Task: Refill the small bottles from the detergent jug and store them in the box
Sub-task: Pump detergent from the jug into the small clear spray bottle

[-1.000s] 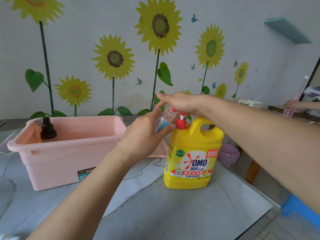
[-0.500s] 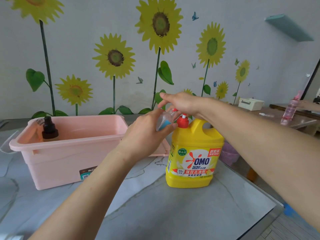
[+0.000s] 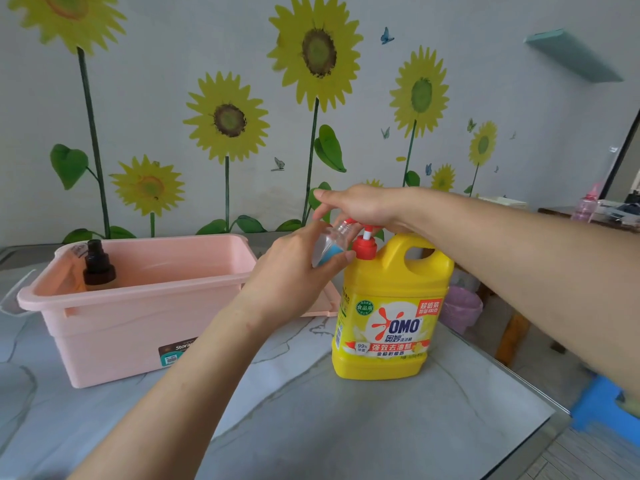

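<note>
The person's left hand [image 3: 294, 268] grips the small bottle [image 3: 330, 242], with the fingers curled round its body. It holds the bottle tilted, the open neck right at the red spout of the pump [image 3: 364, 245] on the detergent jug [image 3: 391, 306]. The right hand [image 3: 360, 206] lies on top of the pump with its fingers stretched out, closed round nothing. The jug stands upright on the table [image 3: 346, 427], just beside the pink box [image 3: 138, 306], where one brown bottle [image 3: 98, 266] already stands at the left end.

I think the risk is at the neck. It is narrow, and the hands hide whether the spout really sits over the opening. If it is a little off, a hard push would send detergent down the outside and over the fingers, and the grip would become slippery. A push that is not straight down could also tip the jug, because no hand holds its body. How full the bottle is I cannot tell.
</note>
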The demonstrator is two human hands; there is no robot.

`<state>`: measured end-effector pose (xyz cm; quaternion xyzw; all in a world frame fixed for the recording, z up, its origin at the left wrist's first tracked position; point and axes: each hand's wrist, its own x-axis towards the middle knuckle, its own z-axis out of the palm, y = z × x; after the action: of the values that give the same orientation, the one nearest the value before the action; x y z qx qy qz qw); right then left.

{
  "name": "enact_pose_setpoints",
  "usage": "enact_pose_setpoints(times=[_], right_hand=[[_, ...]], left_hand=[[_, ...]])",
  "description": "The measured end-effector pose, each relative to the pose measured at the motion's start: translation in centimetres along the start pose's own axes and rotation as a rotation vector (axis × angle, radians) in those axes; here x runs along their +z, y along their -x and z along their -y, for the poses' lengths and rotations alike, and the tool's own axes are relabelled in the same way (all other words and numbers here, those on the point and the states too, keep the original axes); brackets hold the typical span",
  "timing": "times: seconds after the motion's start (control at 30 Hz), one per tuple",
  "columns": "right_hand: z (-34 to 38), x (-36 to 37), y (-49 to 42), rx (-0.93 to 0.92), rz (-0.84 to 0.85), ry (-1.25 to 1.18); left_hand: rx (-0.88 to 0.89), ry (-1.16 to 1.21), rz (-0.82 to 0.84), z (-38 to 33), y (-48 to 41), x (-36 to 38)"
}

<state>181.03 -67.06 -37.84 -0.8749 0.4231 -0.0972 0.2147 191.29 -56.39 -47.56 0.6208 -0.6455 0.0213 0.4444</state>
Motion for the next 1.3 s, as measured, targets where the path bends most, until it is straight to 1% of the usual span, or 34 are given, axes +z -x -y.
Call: enact_pose_setpoints(times=[0.13,0.23,0.3,0.4,0.5,0.57,0.67,0.73,0.83,0.9,1.0,1.07,1.13,1.3], right_hand=[[0.0,0.2,0.0,-0.022,-0.025,-0.069],[-0.1,0.8,-0.1,-0.005,-0.042,-0.002],[0.0,0.6,-0.1,0.005,-0.016,0.021],[0.4,-0.2,0.1,0.004,0.02,-0.019],[0.0,0.3,0.0,-0.01,-0.028,-0.071],[-0.3,0.7,-0.1,-0.006,-0.04,-0.041],[0.0,0.2,0.0,0.009,0.005,0.013],[0.4,-0.1,0.3,0.003,0.017,-0.04],[-0.1,0.4,0.3,-0.011,-0.035,-0.102],[-0.3,0.7,0.3,-0.004,-0.036,-0.076],[-0.1,0.0,0.1,0.005,0.011,-0.024],[0.0,-0.4,0.2,0.015,0.03,-0.116],[-0.3,-0.1,0.1,0.032,0.007,-0.217],[-0.5,0.3,-0.2,0.018,-0.033,-0.074]], left_hand=[[0.006,-0.001,-0.005,0.1,-0.2,0.0],[0.025,-0.01,0.009,0.2,-0.2,0.1],[0.02,-0.012,0.012,0.1,-0.1,0.1],[-0.003,-0.018,0.003,0.0,-0.2,0.0],[0.011,-0.027,-0.001,0.2,-0.3,0.0],[0.022,-0.023,0.012,0.1,-0.1,0.1],[0.006,-0.022,0.017,-0.1,-0.1,0.0],[-0.007,-0.034,0.007,-0.1,-0.2,-0.1],[-0.006,-0.041,0.013,0.2,-0.3,0.0],[-0.008,-0.037,0.02,0.3,-0.2,0.2],[-0.007,-0.03,0.019,0.1,-0.2,0.2],[-0.003,-0.038,0.016,0.3,-0.3,0.1],[0.012,-0.045,0.032,0.4,-0.3,0.2],[0.035,-0.003,-0.008,0.3,-0.1,0.5]])
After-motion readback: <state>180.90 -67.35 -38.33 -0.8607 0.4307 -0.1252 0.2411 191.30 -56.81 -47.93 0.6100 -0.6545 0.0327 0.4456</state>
